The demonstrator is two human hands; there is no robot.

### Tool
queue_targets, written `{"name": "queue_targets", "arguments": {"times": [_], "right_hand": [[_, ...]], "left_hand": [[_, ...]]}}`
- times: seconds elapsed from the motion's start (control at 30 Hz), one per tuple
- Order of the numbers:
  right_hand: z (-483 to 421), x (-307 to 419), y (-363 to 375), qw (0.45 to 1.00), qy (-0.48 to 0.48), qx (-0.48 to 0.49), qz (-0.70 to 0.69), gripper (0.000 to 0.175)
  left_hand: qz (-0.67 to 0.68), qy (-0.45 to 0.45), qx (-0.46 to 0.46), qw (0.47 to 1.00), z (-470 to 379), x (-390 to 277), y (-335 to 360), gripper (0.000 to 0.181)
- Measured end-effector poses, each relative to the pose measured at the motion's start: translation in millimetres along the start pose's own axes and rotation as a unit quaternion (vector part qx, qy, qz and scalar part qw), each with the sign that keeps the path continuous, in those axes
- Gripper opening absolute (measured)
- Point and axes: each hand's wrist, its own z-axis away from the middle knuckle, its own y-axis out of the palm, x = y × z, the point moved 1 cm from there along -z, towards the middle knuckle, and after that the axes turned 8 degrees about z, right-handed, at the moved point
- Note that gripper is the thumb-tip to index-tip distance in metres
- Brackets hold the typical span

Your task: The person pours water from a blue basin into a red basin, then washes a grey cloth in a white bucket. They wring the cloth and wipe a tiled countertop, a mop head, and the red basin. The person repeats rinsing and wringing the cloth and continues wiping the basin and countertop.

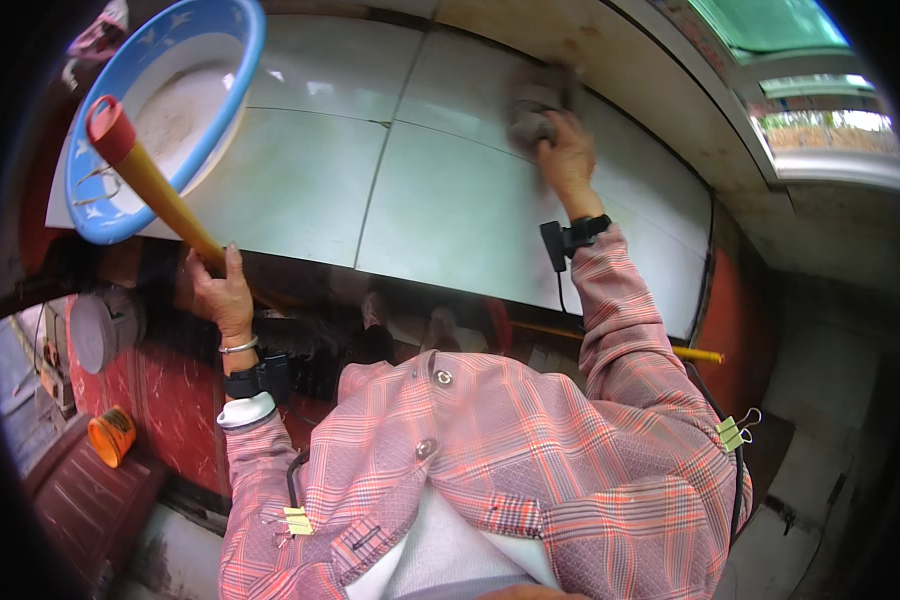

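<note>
A blurred grey cloth [532, 124] lies against the tiled counter top [450, 195] near its back edge. My right hand [570, 154] grips it from the near side, arm stretched forward. At the counter's front left, my left hand [223, 296] holds a yellow pole [161, 199] with a red hanging cap [111, 129] at its top end. The pole slants up across the rim of a blue and white basin [241, 97]. Its lower part runs into shadow below the counter, so what is at that end cannot be made out. Whitish, cloudy contents show inside the basin.
A window [825, 135] is at the upper right, beyond a stained wall ledge [645, 97]. On the left, a lidded grey bucket [94, 334] and an orange tub [111, 435] stand near red panels [176, 420]. Another yellow rod end [697, 354] sticks out by my right elbow.
</note>
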Motion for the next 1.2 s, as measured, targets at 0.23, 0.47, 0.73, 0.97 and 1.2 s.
{"name": "queue_targets", "arguments": {"times": [0.23,0.47,0.73,0.97,1.2], "right_hand": [[99.8,65.3,-64.5,0.995,-0.009,0.031,-0.09,0.045],[60.2,-37.8,-41.5,0.991,-0.064,0.004,-0.115,0.047],[178.6,-219.3,-154.9,0.943,0.271,0.082,0.172,0.044],[269.0,-166.3,-196.6,0.962,0.221,0.014,0.157,0.042],[277.6,-49.4,-183.4,0.985,0.154,-0.054,-0.059,0.034]], "left_hand": [[0.014,0.048,0.011,0.999,4.0,4.6,-2.2,0.032],[0.112,-0.014,0.026,0.993,51.4,-8.9,-32.1,0.019],[0.277,-0.012,-0.022,0.961,91.2,-42.2,-82.7,0.015],[0.241,0.049,-0.023,0.969,111.4,-97.2,-87.8,0.016],[0.271,0.086,-0.016,0.959,104.9,-119.4,-99.8,0.015]]}}
